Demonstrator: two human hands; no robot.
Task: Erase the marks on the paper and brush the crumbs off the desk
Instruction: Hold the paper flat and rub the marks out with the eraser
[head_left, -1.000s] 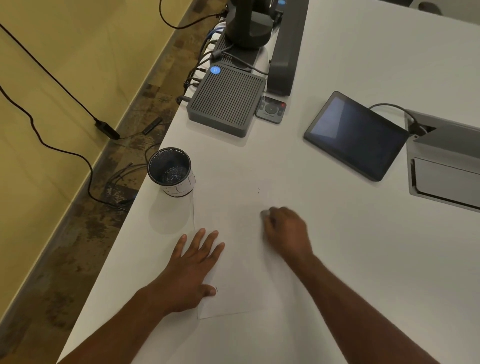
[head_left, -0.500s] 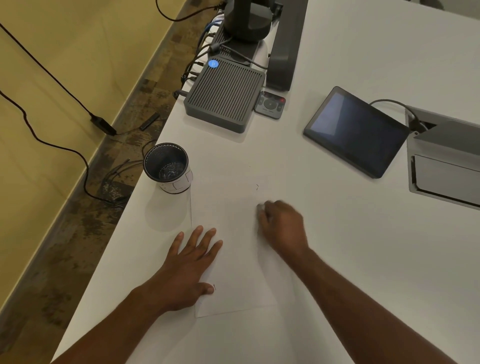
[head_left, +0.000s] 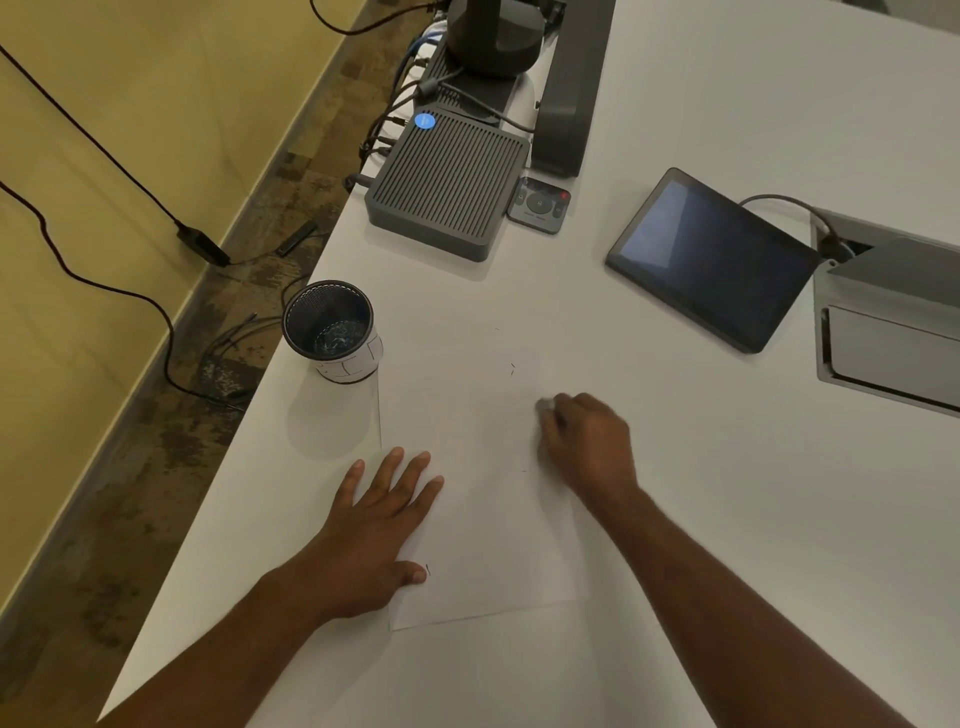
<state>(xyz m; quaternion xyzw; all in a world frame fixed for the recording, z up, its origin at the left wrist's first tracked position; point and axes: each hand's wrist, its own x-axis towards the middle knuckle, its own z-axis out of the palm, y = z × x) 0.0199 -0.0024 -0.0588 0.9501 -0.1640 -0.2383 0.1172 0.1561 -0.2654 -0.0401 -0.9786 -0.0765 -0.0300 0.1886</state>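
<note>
One paper lies lengthwise away, left hand flat on it.

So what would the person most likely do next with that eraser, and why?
Probably slide the right hand, which pinches what looks like a small eraser, a little up the paper to the small dark mark just above it. That mark is unerased, and the left hand lies flat on the sheet, steadying it.

- The right hand is motion-blurred; the small pale object at its fingertips, maybe an eraser, is too smeared to identify.
- The left hand hides the paper's left edge.
- The grey floor box is cut by the right edge.
- The dark stand is cropped at top.
</note>
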